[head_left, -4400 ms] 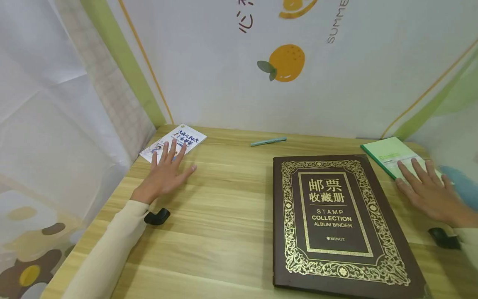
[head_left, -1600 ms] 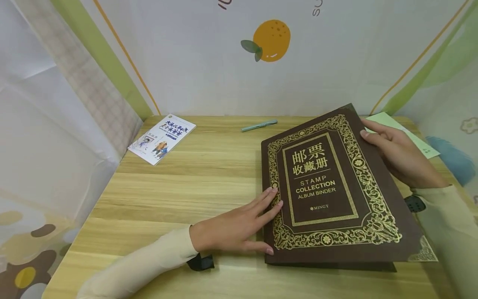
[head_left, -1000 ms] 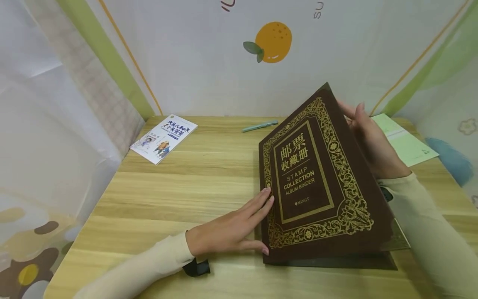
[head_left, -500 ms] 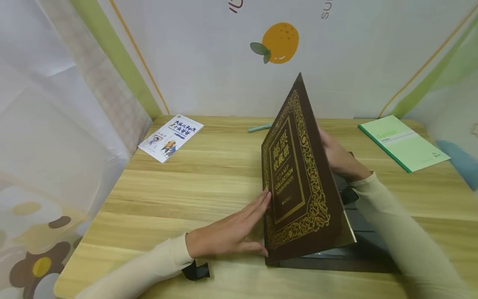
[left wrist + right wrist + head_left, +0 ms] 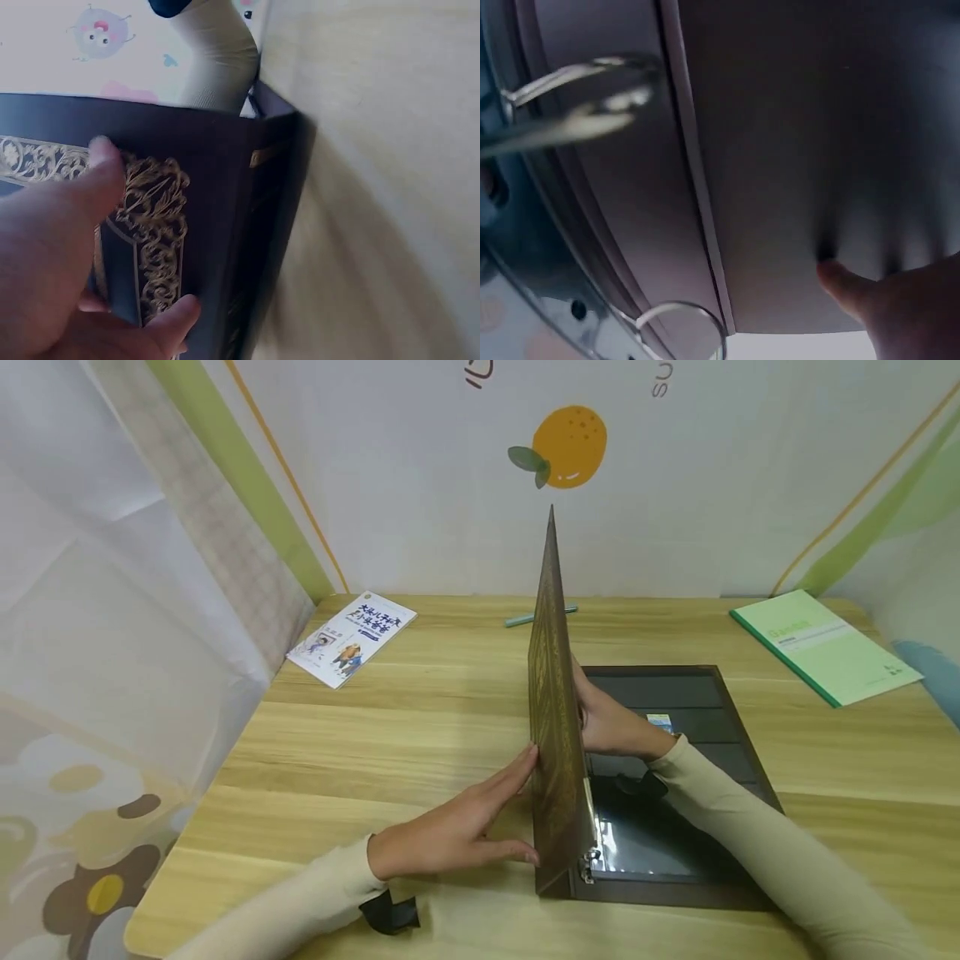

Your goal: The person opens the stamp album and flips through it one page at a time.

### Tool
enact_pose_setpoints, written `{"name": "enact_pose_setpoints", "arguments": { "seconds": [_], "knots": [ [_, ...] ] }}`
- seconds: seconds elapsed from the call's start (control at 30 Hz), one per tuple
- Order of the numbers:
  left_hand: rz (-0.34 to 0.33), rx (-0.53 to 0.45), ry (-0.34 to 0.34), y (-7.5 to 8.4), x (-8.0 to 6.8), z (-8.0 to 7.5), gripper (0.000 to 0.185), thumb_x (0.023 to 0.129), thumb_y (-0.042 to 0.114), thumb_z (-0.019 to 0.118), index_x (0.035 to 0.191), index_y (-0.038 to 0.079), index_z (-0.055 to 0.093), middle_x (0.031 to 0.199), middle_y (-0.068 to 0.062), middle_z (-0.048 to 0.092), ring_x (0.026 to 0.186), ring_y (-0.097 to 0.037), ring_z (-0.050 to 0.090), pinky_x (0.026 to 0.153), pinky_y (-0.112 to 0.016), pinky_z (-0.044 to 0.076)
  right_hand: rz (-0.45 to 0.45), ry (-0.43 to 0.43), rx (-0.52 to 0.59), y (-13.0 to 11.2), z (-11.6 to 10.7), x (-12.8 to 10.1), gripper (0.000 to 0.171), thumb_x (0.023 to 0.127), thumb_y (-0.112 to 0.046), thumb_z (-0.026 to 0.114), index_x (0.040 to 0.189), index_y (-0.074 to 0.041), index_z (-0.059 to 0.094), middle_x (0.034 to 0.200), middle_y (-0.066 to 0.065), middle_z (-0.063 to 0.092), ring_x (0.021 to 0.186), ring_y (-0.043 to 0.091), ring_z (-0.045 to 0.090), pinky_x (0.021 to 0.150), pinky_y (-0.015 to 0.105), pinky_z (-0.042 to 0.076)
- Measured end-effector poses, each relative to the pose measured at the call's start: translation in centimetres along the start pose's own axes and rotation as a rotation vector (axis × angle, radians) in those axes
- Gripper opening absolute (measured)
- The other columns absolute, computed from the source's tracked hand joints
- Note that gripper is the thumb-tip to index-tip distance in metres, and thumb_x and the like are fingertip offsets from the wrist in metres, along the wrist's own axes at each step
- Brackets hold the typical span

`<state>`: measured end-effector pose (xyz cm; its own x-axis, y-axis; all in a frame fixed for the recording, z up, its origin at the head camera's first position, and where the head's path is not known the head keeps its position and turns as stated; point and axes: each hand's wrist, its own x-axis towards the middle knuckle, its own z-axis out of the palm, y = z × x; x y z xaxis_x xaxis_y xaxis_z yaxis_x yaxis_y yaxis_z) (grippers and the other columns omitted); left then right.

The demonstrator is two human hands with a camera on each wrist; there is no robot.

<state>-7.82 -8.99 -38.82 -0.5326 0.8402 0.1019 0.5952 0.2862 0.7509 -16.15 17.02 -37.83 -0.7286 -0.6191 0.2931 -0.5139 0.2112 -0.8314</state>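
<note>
The brown stamp album's front cover [image 5: 553, 718] stands nearly upright, hinged on its left side. Black pocket pages [image 5: 660, 852] lie exposed to its right, with a small blue-and-yellow stamp [image 5: 660, 722] in one pocket. With extended fingers, my left hand [image 5: 457, 831] touches the outer side of the cover near the spine; the gold corner pattern [image 5: 154, 217] shows beside it in the left wrist view. My right hand [image 5: 618, 724] is against the cover's inner face [image 5: 772, 150], fingertips partly hidden in the head view. Metal binder rings [image 5: 679, 306] appear in the right wrist view.
A white picture booklet [image 5: 352, 639] lies at the table's back left. Behind the cover, a teal pen [image 5: 520, 621] is partly hidden. A green notebook [image 5: 828, 647] rests at the back right. Printed curtain cloth [image 5: 450, 485] borders the wooden table [image 5: 375, 718].
Both hands came from the booklet and notebook to the album. My right hand has lifted its cover leftward from flat to nearly upright, exposing the pages; my left hand stays at the spine side.
</note>
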Motion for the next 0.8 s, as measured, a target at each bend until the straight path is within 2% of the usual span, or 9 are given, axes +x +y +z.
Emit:
{"name": "enact_pose_setpoints", "arguments": {
  "seconds": [0.13, 0.23, 0.33, 0.43, 0.53, 0.63, 0.8],
  "knots": [
    [0.049, -0.114, 0.029, -0.3, -0.1, 0.7, 0.114, 0.087, 0.016, 0.079, 0.162, 0.012, -0.007, 0.171, -0.009, -0.007, 0.156, -0.026, 0.02, 0.113, -0.037, 0.042, 0.0, -0.007, 0.07, 0.0, 0.6, 0.2, 0.127, 0.082, -0.011, 0.081, 0.162, -0.026, -0.016, 0.17, 0.01, -0.018, 0.152, 0.049, 0.017, 0.112, 0.064, 0.033],
    [0.073, -0.155, 0.046, -0.5, -0.1, 0.9, 0.114, 0.085, 0.01, 0.079, 0.162, 0.011, -0.005, 0.171, -0.01, -0.005, 0.155, -0.028, 0.024, 0.111, -0.038, 0.044, -0.011, -0.01, 0.085, 0.1, 0.9, 0.3, 0.128, 0.081, -0.008, 0.082, 0.162, -0.028, -0.016, 0.17, 0.006, -0.018, 0.15, 0.048, 0.022, 0.112, 0.064, 0.034],
    [0.075, -0.175, 0.054, -0.6, -0.2, 0.8, 0.112, 0.086, 0.007, 0.078, 0.163, 0.011, -0.004, 0.171, -0.011, -0.003, 0.149, -0.029, 0.035, 0.11, -0.038, 0.045, -0.027, -0.009, 0.099, 0.4, 1.1, 0.5, 0.13, 0.081, -0.017, 0.085, 0.161, -0.03, -0.016, 0.17, 0.0, -0.019, 0.152, 0.044, 0.02, 0.114, 0.063, 0.031],
    [0.052, -0.19, 0.053, -0.4, -0.4, 0.2, 0.106, 0.09, 0.008, 0.074, 0.163, 0.014, -0.003, 0.171, -0.009, 0.0, 0.146, -0.029, 0.041, 0.11, -0.037, 0.046, -0.038, -0.021, 0.105, 0.7, 1.4, 0.8, 0.129, 0.081, -0.04, 0.085, 0.161, -0.033, -0.017, 0.169, -0.007, -0.022, 0.157, 0.038, 0.005, 0.118, 0.065, 0.024],
    [0.02, -0.192, 0.063, 0.3, -0.6, -1.1, 0.099, 0.095, 0.011, 0.069, 0.163, 0.016, -0.002, 0.171, -0.006, 0.002, 0.152, -0.026, 0.031, 0.111, -0.035, 0.044, -0.047, -0.038, 0.107, 1.0, 1.8, 1.0, 0.129, 0.079, -0.058, 0.08, 0.16, -0.034, -0.018, 0.168, -0.009, -0.024, 0.158, 0.033, -0.008, 0.119, 0.067, 0.02],
    [0.035, -0.162, 0.107, 1.7, -0.8, -3.1, 0.092, 0.099, 0.015, 0.064, 0.164, 0.015, -0.002, 0.171, -0.007, 0.005, 0.156, -0.026, 0.022, 0.112, -0.035, 0.044, -0.05, -0.037, 0.103, 1.0, 2.0, 1.0, 0.129, 0.078, -0.062, 0.078, 0.16, -0.033, -0.017, 0.168, -0.009, -0.024, 0.158, 0.03, -0.012, 0.118, 0.067, 0.022],
    [0.135, -0.056, 0.238, 5.5, -1.1, -6.8, 0.086, 0.103, 0.049, 0.049, 0.164, 0.011, 0.001, 0.171, -0.007, 0.014, 0.156, -0.027, 0.025, 0.111, -0.038, 0.047, -0.034, -0.036, 0.075, 1.1, 1.9, 1.1, 0.13, 0.079, -0.057, 0.081, 0.161, -0.033, -0.016, 0.169, -0.009, -0.023, 0.158, 0.024, -0.017, 0.118, 0.068, 0.02]
  ]
}}
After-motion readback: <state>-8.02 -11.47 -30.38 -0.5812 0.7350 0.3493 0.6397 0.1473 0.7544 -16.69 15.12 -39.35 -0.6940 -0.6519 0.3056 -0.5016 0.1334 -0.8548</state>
